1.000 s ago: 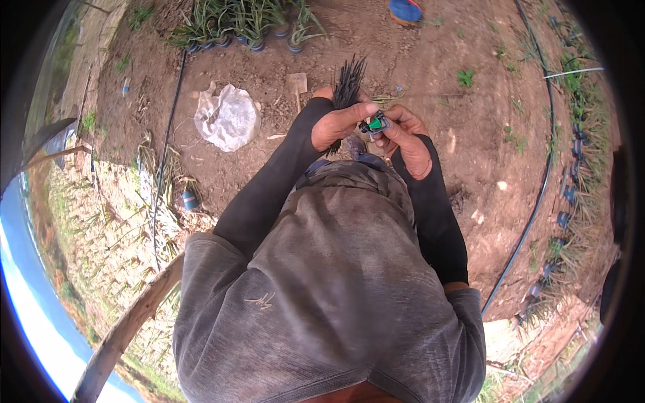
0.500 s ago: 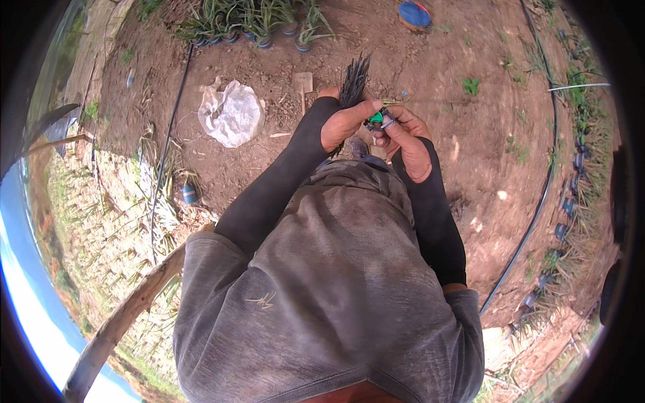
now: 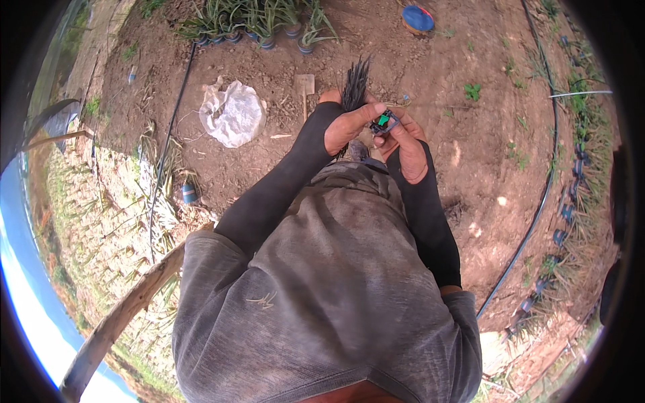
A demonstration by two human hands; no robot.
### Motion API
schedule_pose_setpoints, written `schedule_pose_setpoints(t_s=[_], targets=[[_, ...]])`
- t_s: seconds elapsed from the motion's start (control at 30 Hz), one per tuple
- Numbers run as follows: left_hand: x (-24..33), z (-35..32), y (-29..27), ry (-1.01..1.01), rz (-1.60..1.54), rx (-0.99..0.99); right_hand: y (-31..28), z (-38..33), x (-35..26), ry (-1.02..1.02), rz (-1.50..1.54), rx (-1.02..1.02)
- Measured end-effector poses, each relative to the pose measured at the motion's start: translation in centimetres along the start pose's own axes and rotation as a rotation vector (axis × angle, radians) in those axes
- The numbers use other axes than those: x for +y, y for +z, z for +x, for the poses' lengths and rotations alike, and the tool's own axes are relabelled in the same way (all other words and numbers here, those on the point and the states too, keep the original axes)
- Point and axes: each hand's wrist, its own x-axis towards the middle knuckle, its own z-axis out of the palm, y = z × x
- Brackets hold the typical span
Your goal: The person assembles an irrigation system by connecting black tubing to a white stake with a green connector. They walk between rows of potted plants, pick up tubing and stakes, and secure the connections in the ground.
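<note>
Strips [image 3: 356, 82], black and thin, stand up in a bundle from the left hand [image 3: 342, 131], which is closed around them, its thumb reaching across toward the right; a small green-and-black piece [image 3: 383, 121] sits between the two hands, in front of the person's waist and above the ground, gripped by the right hand [image 3: 408, 142], with the left thumb tip at its edge; its exact shape is too small to tell; black sleeves [image 3: 285, 164] cover both forearms, below a grey shirt [image 3: 322, 262]; beyond the hands, a crumpled white bag [image 3: 232, 114] lies on brown soil [image 3: 463, 168] to the left, with a flat-bladed tool [image 3: 305, 84] between it and the strips; potted plants [image 3: 265, 20] stand farther off; a round blue object [image 3: 417, 19] lies to their right; dark hoses [image 3: 176, 111] run along either side.
</note>
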Motion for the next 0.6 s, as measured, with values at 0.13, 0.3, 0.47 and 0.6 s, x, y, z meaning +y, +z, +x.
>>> schedule_pose_setpoints(t_s=[0.13, 0.3, 0.47, 0.6], targets=[[-0.9, 0.2, -0.2, -0.030, 0.013, 0.070, 0.4, 0.1, -0.1, -0.012, -0.065, 0.018], [-0.5, -0.5, -0.2, 0.000, -0.152, -0.006, -0.8, 0.6, -0.2, 0.040, -0.211, -0.012], [-3.3, -1.1, -1.2, 0.072, -0.065, 0.038, -0.7, -0.3, 1.0, 0.044, -0.192, -0.002], [-4.3, -3.1, -2.5, 0.025, -0.090, 0.229, 1.0, 0.0, 2.7, 0.119, -0.206, -0.014]])
